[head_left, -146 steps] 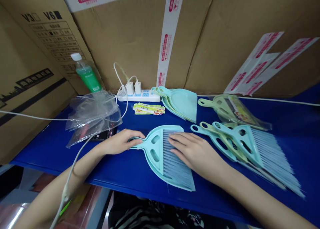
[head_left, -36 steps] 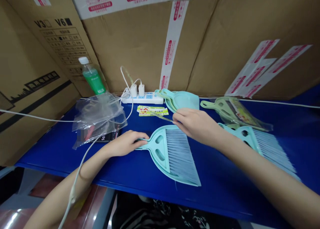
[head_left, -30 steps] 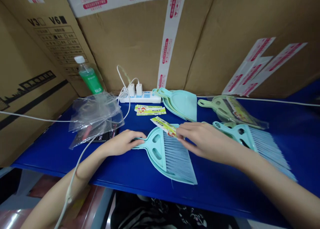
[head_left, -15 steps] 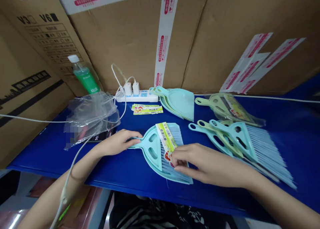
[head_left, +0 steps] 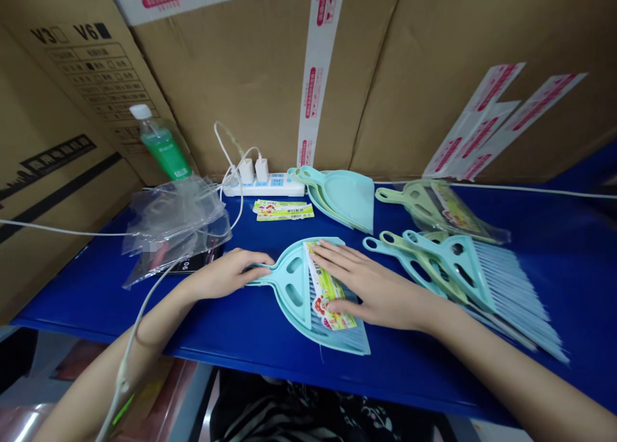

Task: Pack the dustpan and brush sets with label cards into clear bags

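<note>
A light-blue hand brush [head_left: 303,300] lies nested on a matching dustpan [head_left: 284,313], handles to the left. My left hand [head_left: 230,273] is closed round both handles, thumb and forefinger pinching them. Across the bristles rests a yellow-green printed label card [head_left: 322,291] with mushroom pictures. Flat on that card lies my right hand [head_left: 359,278], fingers stretched out over its upper part and thumb near its lower part. To the right is a group of blue and green brushes [head_left: 475,272], apart from my right hand.
Behind lie stacked dustpans [head_left: 349,194], spare label cards [head_left: 284,211] and a bagged green set [head_left: 434,207]. A power strip [head_left: 289,186] with chargers stands by the cardboard [head_left: 241,76]. Clear plastic bags [head_left: 176,214], a bottle [head_left: 166,150] and a white cable [head_left: 144,320] are at left.
My right hand has gone from curled fingers at the card's lower end to lying flat across it, further up. The left hand keeps its hold on the handles.
</note>
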The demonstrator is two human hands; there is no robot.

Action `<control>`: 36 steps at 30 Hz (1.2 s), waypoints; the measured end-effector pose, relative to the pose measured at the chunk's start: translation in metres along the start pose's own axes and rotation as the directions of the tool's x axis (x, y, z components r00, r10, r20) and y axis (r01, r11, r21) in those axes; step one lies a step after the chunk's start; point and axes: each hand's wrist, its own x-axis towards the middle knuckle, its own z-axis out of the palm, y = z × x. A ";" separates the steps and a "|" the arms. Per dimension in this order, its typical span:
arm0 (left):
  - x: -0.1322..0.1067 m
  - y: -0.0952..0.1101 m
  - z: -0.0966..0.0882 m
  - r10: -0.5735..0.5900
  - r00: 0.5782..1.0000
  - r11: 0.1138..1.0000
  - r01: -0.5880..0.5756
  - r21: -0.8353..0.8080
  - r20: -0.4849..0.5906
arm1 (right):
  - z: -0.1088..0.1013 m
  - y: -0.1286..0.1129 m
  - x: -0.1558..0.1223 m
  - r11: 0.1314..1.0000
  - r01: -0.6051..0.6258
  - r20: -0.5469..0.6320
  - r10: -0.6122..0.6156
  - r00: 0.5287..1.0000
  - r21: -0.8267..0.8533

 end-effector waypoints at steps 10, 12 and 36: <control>0.000 0.000 -0.001 0.007 1.000 1.000 -0.006 -0.011 0.005 | 0.013 -0.014 -0.009 0.975 -0.076 -0.107 0.055 0.993 -0.210; 0.000 0.000 -0.001 0.003 1.000 1.000 -0.003 -0.009 0.004 | 0.016 -0.016 -0.010 0.968 -0.089 -0.133 0.058 0.989 -0.235; 0.000 0.000 -0.001 0.028 0.999 1.000 -0.029 0.007 0.017 | -0.004 0.013 0.003 0.789 -0.279 -0.305 0.122 0.945 -0.547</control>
